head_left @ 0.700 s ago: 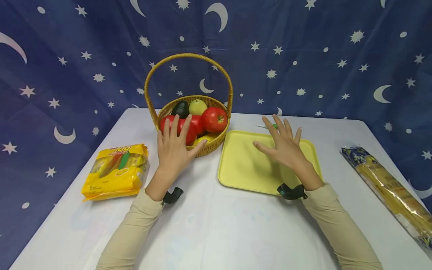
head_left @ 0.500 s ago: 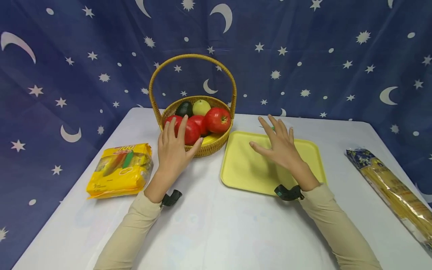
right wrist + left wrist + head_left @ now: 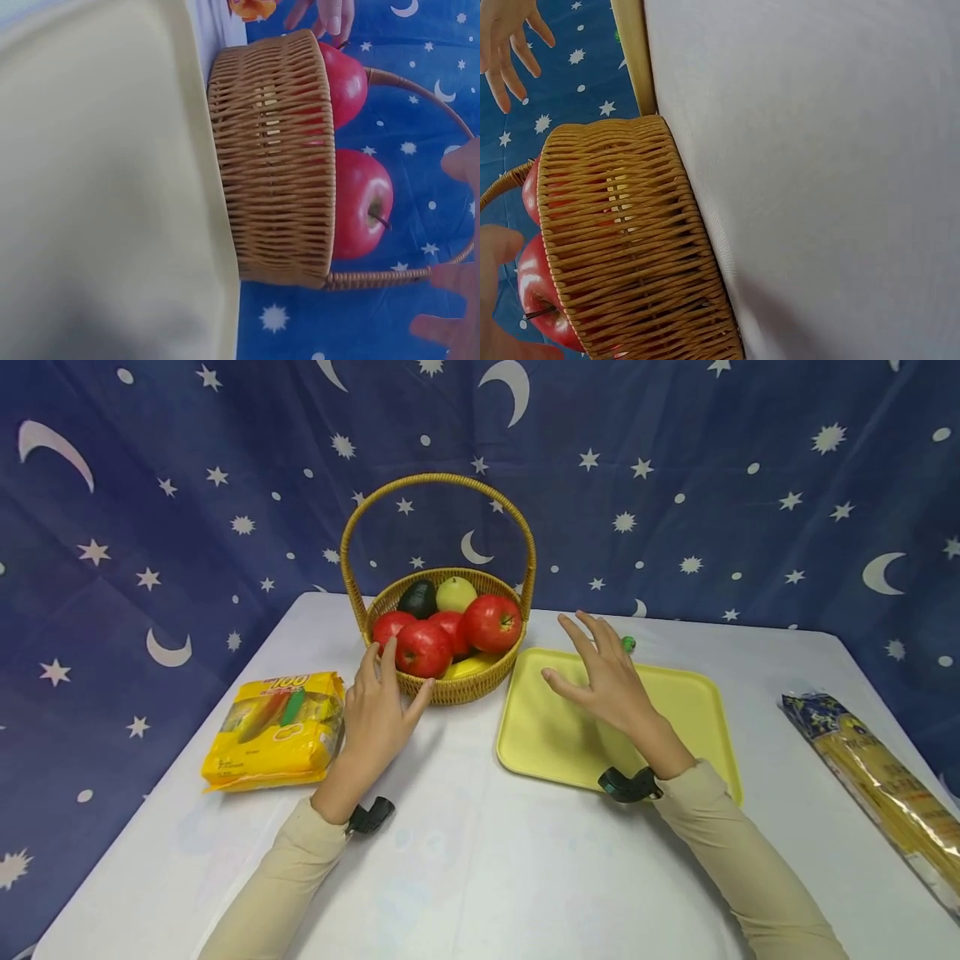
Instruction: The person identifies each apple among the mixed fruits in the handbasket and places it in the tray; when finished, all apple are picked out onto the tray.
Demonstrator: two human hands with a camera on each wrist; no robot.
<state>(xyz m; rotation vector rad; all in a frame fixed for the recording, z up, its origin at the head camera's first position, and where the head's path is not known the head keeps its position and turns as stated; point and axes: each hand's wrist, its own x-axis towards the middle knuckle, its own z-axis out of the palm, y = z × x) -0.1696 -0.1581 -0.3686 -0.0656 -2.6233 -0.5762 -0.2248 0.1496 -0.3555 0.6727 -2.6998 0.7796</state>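
A wicker basket with a tall arched handle stands at the back. It holds several red apples, a dark green avocado, a pale green pear-like fruit and something yellow, perhaps a banana. My left hand hovers before the basket's left front, fingers spread and holding nothing. Over the yellow tray, to the right of the basket, my right hand hangs in the air with fingers apart. In the right wrist view, the basket's woven side and two apples show beside the tray.
At the left lies a yellow plastic package. A long clear bag of spaghetti rests along the right side. Behind the tray is a small green-tipped object, partly hidden. A blue star-patterned curtain hangs behind the white table.
My right hand has shifted left over the tray, towards the basket. The left hand has drawn back a little from the fruit, uncovering more apples. The head view has turned slightly left.
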